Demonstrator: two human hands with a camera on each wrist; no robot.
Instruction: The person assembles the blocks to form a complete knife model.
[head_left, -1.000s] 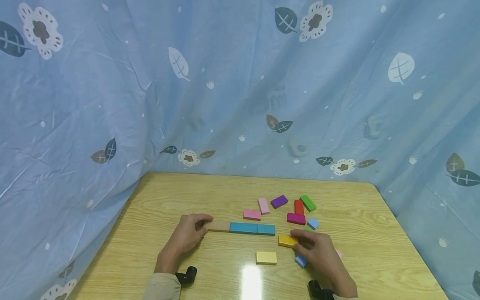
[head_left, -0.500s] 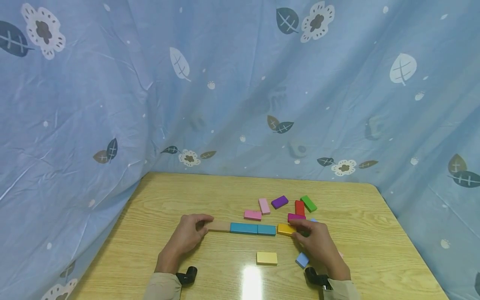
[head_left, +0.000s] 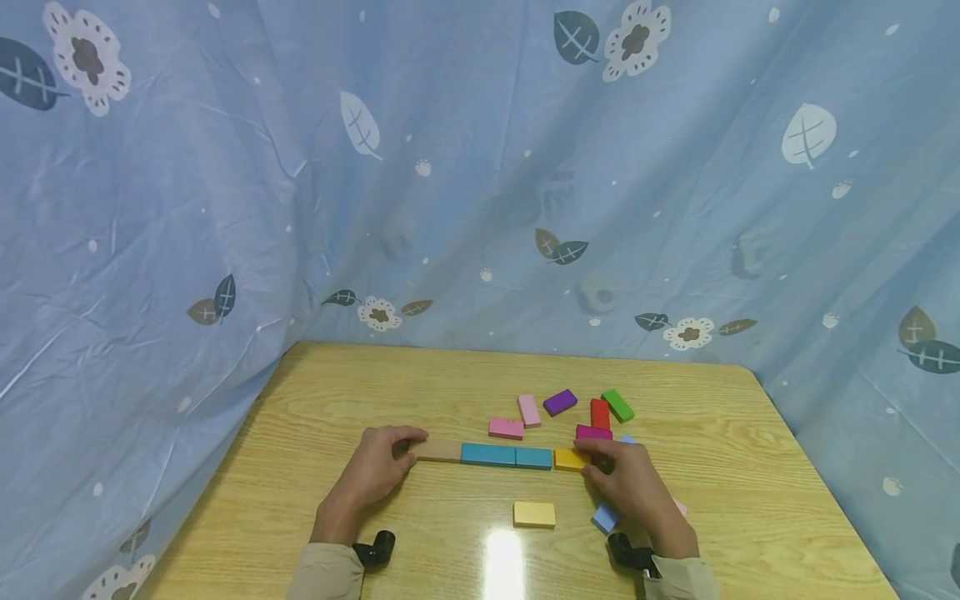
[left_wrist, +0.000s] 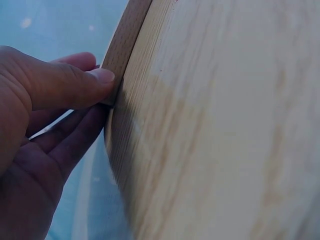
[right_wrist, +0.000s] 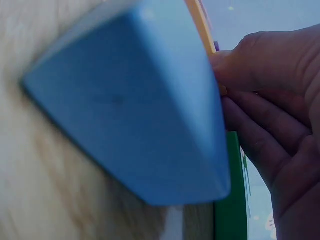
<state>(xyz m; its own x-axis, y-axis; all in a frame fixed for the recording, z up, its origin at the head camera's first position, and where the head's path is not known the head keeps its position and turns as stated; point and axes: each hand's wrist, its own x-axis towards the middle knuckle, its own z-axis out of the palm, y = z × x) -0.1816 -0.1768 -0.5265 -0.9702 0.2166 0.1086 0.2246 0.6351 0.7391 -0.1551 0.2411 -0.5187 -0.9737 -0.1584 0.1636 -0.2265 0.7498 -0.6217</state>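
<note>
A row of blocks lies across the table: a bare wooden block, two blue blocks and an orange block at the right end. My left hand pinches the free left end of the wooden block; in the left wrist view its thumb presses the block's near side. With thumb and fingers my right hand pinches the right end of the orange block, whose left end is close beside the second blue block. In the right wrist view a light blue block hides most of the orange one.
Behind the row lie pink blocks, a purple block, a red block, a magenta block and a green block. A yellow block lies in front. A blue curtain hangs behind the table.
My right hand has moved the orange block away from me and slightly left, from in front of the row into line with it, narrowing the gap. My left hand has stayed on the wooden block.
</note>
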